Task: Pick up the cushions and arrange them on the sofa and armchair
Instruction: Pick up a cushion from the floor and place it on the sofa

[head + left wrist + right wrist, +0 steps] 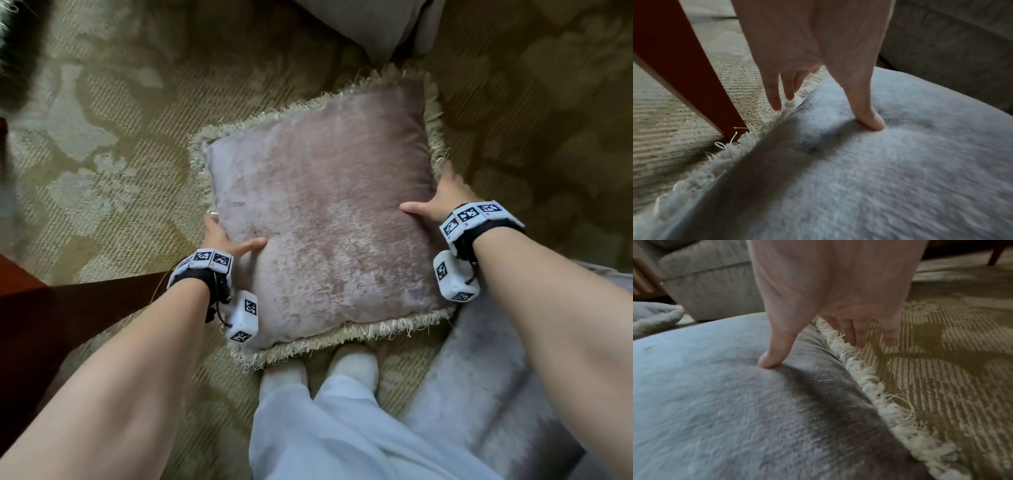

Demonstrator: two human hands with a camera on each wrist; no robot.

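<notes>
You have the mauve velvet cushion (322, 212) flat on the patterned rug (102, 144), just in front of your feet, with a second cushion (507, 377) near its right corner. Expect it to be light, plump and very yielding: each thumb already dents the top face, so it will probably sag in the middle unless you lift both sides together. The pile looks smooth enough to slide under flat skin. Take hold at the side seams, not the loose fringe (342, 337), which would likely just pull or fray. Your left hand (226, 238) sits on the left edge, thumb pressed on top, fingers straight down beside the fringe; your right hand (442, 200) mirrors it on the right edge. The fingertips seem not yet tucked under, though the blur makes that uncertain, so both hands are spread wide rather than clamped. It is nearly square, so there is no real long axis; it lies face up, turned slightly clockwise, with its far right corner toward the grey upholstery (373, 24).
</notes>
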